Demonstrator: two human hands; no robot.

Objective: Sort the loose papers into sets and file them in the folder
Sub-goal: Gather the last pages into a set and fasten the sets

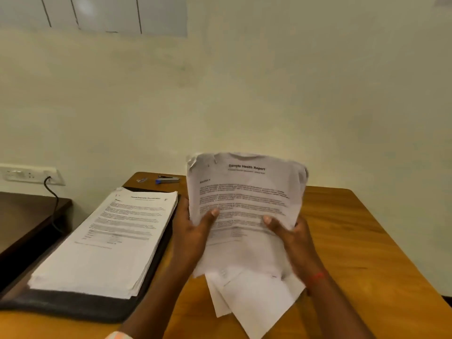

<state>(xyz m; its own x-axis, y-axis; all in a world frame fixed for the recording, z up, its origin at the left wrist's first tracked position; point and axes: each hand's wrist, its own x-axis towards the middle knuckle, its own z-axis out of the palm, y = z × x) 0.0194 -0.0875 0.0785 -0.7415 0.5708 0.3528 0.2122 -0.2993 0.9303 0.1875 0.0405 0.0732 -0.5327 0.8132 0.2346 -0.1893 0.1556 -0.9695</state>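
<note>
A bundle of printed papers (244, 192), its top sheet headed "Sample Health Report", is held upright above the wooden table (354, 241). My left hand (193, 231) grips its left edge with the thumb on the front. My right hand (291, 233) grips the right edge the same way. Under the bundle, a few loose white sheets (254, 304) lie fanned on the table. To the left, a thick stack of printed papers (110, 238) rests on an open black folder (80, 307).
A blue-and-silver stapler (167, 179) and a small clip-like item (141, 179) lie at the table's far edge. A dark side table (27, 216) stands at the left, below a wall socket (31, 176) with a black cable. A pale wall rises behind.
</note>
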